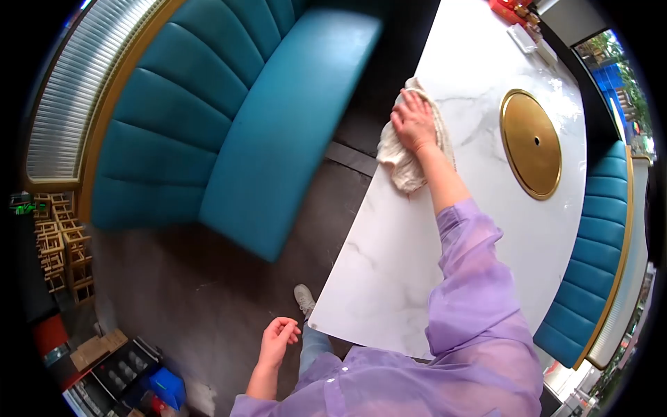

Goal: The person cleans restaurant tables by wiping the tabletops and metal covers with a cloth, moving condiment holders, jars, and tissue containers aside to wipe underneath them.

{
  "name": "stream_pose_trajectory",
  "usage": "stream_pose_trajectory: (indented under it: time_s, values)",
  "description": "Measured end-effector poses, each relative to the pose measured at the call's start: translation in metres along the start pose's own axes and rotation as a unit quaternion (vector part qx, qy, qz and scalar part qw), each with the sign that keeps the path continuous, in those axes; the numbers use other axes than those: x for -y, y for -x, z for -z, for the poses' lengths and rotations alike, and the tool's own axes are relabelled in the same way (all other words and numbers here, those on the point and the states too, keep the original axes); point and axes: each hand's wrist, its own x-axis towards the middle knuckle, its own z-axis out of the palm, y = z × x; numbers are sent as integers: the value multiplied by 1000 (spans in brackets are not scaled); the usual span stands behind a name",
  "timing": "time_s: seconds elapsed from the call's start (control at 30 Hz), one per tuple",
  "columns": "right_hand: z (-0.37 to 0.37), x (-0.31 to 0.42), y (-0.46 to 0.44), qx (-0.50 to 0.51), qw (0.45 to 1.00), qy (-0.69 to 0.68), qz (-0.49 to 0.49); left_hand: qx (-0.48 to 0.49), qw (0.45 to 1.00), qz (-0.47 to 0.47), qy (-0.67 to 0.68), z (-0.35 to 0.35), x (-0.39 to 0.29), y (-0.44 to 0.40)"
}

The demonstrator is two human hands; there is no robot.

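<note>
My right hand [415, 124] presses down on a cream-coloured cloth [406, 163], its fingers bunched over the fabric. The cloth lies crumpled at the left edge of a white marble-patterned table [375, 257], and part of it reaches over that edge. Off the table, in front of my body, my left hand [279, 337] hangs with its fingers loosely curled in. Nothing shows in it, and the table's near corner is just to its right.
A round brass-coloured plate [531, 144] with a small hole is set in the tabletop. White boxes [522, 39] and red items stand at the far end. Teal benches [299, 125] flank the table. Wooden stools [66, 243] and a crate of goods [121, 368] are at lower left.
</note>
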Motion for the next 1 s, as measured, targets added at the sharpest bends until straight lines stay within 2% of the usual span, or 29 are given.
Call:
stream_pose_trajectory:
  time_s: [0.03, 0.07, 0.13, 0.27, 0.37, 0.4, 0.53, 0.73, 0.9, 1.0]
  values:
    - [-2, -5, -7, -14, 1000, 6, -4, -34, 999, 2, -6, -7, 1, 3]
    - [-4, -8, -10, -27, 999, 16, -12, -61, 997, -34, -42, -10, 12, -2]
    - [-11, -5, -8, -32, 999, 37, -21, -103, 966, -88, -219, -6, 33, -14]
    - [-13, 6, 27, -31, 998, 34, -44, -79, 963, -122, -228, -21, 18, -2]
    - [8, 31, 76, -18, 999, 28, 6, -60, 968, -133, -202, -15, 29, 4]
    - [11, 45, 96, -26, 998, 46, 28, -57, 968, -131, -208, -11, 35, 6]
    - [37, 131, 201, -32, 989, -82, 119, -43, 965, -150, -213, -3, 52, 22]
    - [48, 262, 354, 13, 970, -189, 150, -35, 955, -192, -223, 24, 88, 60]
    - [58, 260, 387, -38, 978, -159, 127, -2, 945, -198, -260, 39, 110, 77]
    - [68, 225, 424, -31, 987, -133, 84, 30, 930, -219, -293, 36, 116, 70]
